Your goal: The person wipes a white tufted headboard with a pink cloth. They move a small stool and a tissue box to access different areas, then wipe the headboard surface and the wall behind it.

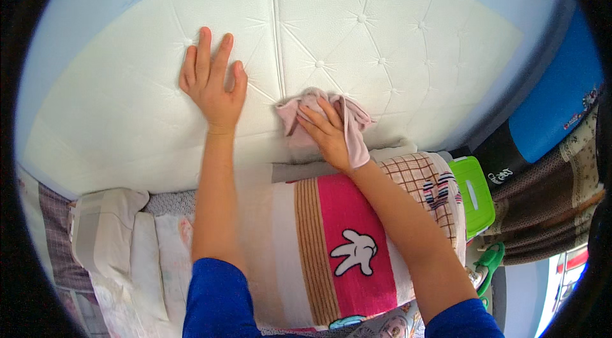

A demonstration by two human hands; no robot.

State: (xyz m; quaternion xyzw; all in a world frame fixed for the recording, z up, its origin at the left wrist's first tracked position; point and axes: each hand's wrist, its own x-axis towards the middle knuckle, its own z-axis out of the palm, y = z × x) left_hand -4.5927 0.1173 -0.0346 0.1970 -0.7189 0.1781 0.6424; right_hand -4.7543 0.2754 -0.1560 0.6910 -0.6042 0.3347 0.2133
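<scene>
A white tufted headboard (330,17) with buttons and a vertical seam stands before me. My left hand (213,82) lies against its left part, fingers spread and holding nothing. Just right of the seam, low on the headboard, my right hand (327,132) presses a crumpled pink cloth (356,132) against the surface. Folds of the cloth stick out on both sides of the fingers, and one end hangs by the wrist. Below both arms lies a folded striped blanket (311,252) with a white cartoon glove on a pink band.
Left of the blanket are pillows (107,233). On the right sit a checked cloth (416,170), a green lidded box (473,197), a blue and black panel (550,113) and a brown curtain (535,223). Green slippers (490,261) lie on the floor.
</scene>
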